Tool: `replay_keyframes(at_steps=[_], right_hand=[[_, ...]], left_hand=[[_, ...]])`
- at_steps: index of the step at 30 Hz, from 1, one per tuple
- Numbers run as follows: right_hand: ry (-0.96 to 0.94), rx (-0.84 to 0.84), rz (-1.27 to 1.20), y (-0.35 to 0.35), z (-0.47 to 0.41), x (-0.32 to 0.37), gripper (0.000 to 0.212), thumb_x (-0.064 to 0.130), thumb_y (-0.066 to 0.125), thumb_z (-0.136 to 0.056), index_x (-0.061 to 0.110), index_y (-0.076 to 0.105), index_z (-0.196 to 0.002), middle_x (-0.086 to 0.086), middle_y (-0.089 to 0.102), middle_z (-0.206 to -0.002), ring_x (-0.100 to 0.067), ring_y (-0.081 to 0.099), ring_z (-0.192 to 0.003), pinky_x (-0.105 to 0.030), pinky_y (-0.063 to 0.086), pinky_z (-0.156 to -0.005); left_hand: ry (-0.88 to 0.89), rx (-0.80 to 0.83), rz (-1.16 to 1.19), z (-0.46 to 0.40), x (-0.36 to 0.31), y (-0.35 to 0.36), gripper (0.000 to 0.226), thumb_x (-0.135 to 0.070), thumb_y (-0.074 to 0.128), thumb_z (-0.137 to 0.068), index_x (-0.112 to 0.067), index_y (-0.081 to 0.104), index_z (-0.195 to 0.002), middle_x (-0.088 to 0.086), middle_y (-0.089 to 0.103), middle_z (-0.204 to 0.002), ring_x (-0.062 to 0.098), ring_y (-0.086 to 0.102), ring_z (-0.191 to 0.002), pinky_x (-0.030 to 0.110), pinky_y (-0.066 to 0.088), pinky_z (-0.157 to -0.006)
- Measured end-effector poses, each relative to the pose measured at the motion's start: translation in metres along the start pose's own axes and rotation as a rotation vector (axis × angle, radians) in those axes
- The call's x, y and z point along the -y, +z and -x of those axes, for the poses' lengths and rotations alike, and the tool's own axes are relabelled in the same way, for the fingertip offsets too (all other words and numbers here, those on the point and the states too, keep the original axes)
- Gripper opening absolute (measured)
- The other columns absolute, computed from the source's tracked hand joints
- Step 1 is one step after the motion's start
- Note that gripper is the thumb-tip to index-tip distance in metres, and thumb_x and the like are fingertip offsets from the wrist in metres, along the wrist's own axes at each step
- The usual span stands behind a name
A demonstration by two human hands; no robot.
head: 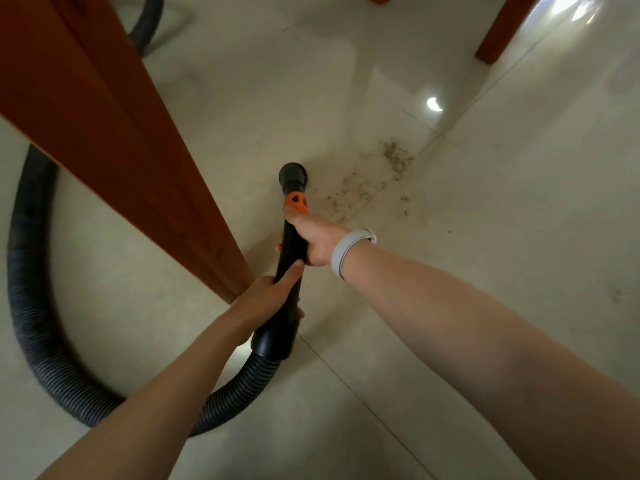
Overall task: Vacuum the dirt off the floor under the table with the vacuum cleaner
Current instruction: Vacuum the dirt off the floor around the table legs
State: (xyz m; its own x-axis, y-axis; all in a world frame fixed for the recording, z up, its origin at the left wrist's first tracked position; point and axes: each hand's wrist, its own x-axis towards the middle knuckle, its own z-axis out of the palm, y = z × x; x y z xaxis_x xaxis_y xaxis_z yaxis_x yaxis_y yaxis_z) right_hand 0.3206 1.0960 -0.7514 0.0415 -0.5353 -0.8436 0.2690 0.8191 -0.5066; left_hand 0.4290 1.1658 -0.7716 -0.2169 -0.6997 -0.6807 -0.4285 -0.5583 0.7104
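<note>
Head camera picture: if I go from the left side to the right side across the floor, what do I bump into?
Ribbed black hose → brown wooden table leg → black vacuum tube, held by both hands → patch of dirt → bright light reflection on the tiles → another table leg.

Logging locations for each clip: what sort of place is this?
Probably a home dining area: glossy tiled floor, wooden table legs, and a vacuum hose whose wand points at scattered dirt.

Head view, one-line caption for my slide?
Both hands hold the vacuum wand toward dirt beside table leg.
</note>
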Motion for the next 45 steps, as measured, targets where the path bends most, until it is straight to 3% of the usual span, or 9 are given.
replay_keyframes(at_steps=[5, 9, 16, 22, 29, 32, 37, 41, 45], right_hand=[[0.028, 0.009, 0.004, -0.005, 0.013, -0.014, 0.03, 0.034, 0.05, -0.097, 0.008, 0.043, -0.084, -0.01, 0.05, -0.075, -0.023, 0.054, -0.065, -0.035, 0.049, -0.085], [0.048, -0.012, 0.087, -0.005, 0.015, -0.034, 0.03, 0.035, 0.049, -0.097, 0.009, 0.043, -0.083, -0.01, 0.053, -0.084, -0.028, 0.059, -0.091, -0.041, 0.048, -0.098], [0.062, -0.093, 0.038, -0.007, 0.009, -0.081, 0.026, 0.036, 0.045, -0.096, 0.01, 0.045, -0.096, -0.009, 0.053, -0.09, -0.028, 0.058, -0.092, -0.041, 0.052, -0.09], [0.038, -0.2, -0.075, -0.021, 0.01, -0.117, 0.053, 0.043, 0.046, -0.094, 0.008, 0.039, -0.134, -0.011, 0.056, -0.111, -0.028, 0.059, -0.101, -0.039, 0.053, -0.085], [-0.027, -0.146, -0.021, -0.009, 0.007, -0.11, 0.057, 0.044, 0.047, -0.093, 0.01, 0.034, -0.138, -0.012, 0.056, -0.121, -0.025, 0.058, -0.107, -0.042, 0.05, -0.095], [-0.079, -0.098, 0.076, 0.004, 0.006, -0.097, 0.056, 0.043, 0.049, -0.092, 0.007, 0.037, -0.134, -0.013, 0.058, -0.118, -0.028, 0.059, -0.105, -0.043, 0.05, -0.095], [-0.065, 0.081, 0.148, 0.024, 0.013, -0.061, 0.028, 0.037, 0.043, -0.098, 0.012, 0.046, -0.088, -0.007, 0.055, -0.086, -0.023, 0.059, -0.087, -0.039, 0.049, -0.096], [-0.015, 0.12, 0.187, 0.031, 0.012, -0.04, 0.037, 0.043, 0.04, -0.098, 0.007, 0.047, -0.104, -0.009, 0.056, -0.085, -0.023, 0.058, -0.083, -0.036, 0.05, -0.094], [-0.013, 0.111, 0.196, 0.028, 0.008, -0.036, 0.036, 0.042, 0.041, -0.098, 0.007, 0.048, -0.094, -0.009, 0.056, -0.084, -0.022, 0.058, -0.081, -0.037, 0.05, -0.095]], left_hand=[[0.03, -0.052, 0.035, 0.013, 0.014, 0.011, 0.05, -0.052, 0.048, -0.092, -0.003, 0.059, -0.084, 0.015, 0.069, -0.065, 0.021, 0.066, -0.058, 0.029, 0.054, -0.065], [0.045, -0.016, -0.081, 0.027, 0.028, 0.01, 0.053, -0.054, 0.042, -0.092, -0.006, 0.056, -0.076, 0.014, 0.068, -0.062, 0.019, 0.065, -0.054, 0.027, 0.052, -0.064], [0.034, 0.148, -0.255, 0.053, 0.049, -0.002, 0.051, -0.054, 0.038, -0.093, -0.008, 0.053, -0.076, 0.007, 0.068, -0.059, 0.018, 0.064, -0.054, 0.023, 0.051, -0.062], [0.003, 0.302, -0.324, 0.06, 0.054, -0.003, 0.049, -0.051, 0.038, -0.094, -0.008, 0.053, -0.077, 0.009, 0.067, -0.063, 0.02, 0.064, -0.056, 0.021, 0.051, -0.06], [0.032, 0.153, -0.315, 0.061, 0.058, -0.003, 0.049, -0.052, 0.04, -0.093, -0.008, 0.054, -0.078, 0.005, 0.067, -0.058, 0.016, 0.064, -0.053, 0.021, 0.052, -0.06], [0.043, 0.074, -0.272, 0.06, 0.057, -0.01, 0.048, -0.05, 0.04, -0.094, -0.008, 0.055, -0.078, 0.004, 0.068, -0.057, 0.016, 0.065, -0.054, 0.017, 0.05, -0.059], [0.035, -0.077, -0.143, 0.051, 0.05, -0.021, 0.049, -0.049, 0.041, -0.095, -0.006, 0.056, -0.078, 0.01, 0.068, -0.059, 0.018, 0.066, -0.056, 0.02, 0.048, -0.058], [0.011, -0.08, -0.011, 0.042, 0.038, -0.022, 0.05, -0.051, 0.041, -0.094, -0.004, 0.056, -0.082, 0.015, 0.066, -0.062, 0.023, 0.065, -0.057, 0.028, 0.051, -0.062], [0.013, -0.056, 0.009, 0.04, 0.032, -0.02, 0.05, -0.05, 0.041, -0.095, -0.004, 0.055, -0.081, 0.017, 0.065, -0.062, 0.026, 0.064, -0.058, 0.029, 0.052, -0.063]])
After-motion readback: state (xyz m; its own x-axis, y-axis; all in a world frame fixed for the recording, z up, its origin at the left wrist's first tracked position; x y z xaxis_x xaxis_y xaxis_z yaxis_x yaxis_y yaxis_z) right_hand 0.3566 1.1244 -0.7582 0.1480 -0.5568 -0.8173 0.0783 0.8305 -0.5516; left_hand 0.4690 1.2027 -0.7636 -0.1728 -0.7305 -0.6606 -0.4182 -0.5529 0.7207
